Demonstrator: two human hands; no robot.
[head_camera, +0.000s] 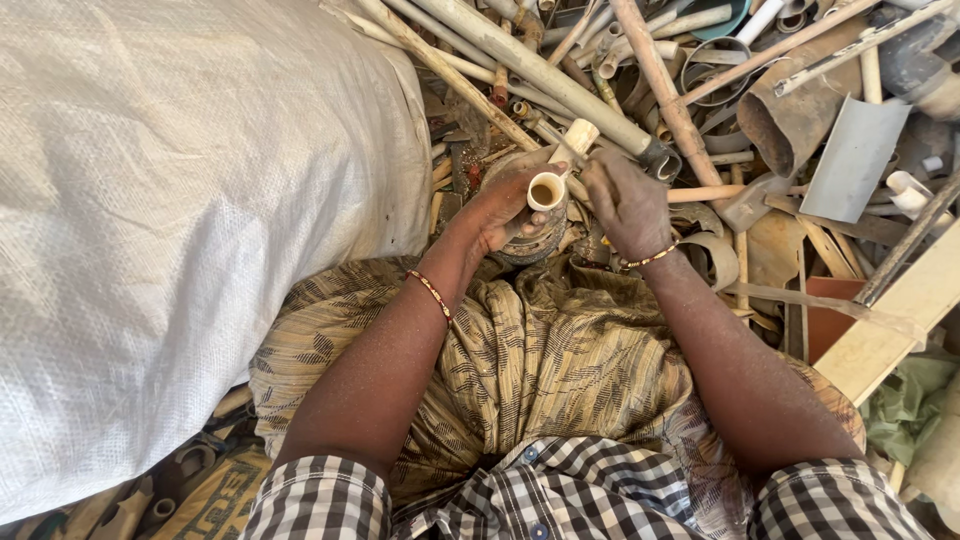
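The left hand (508, 212) is curling its fingers and thumb closed around the cream pipe piece (556, 172), gripping it just below its round open mouth, which is facing up toward the camera. Its long axis is running up and to the right, away from the person, over the heap of scrap pipes (560, 70). The right hand (627, 203) is resting knuckles-up just beside it, and its fingertips are lying hidden, so I cannot tell what it is holding.

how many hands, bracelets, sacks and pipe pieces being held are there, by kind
hands: 2, left hand and right hand
beaded bracelets: 2, left bracelet and right bracelet
cream pipe fitting held in the hands: 1
white woven sack: 1
total: 6
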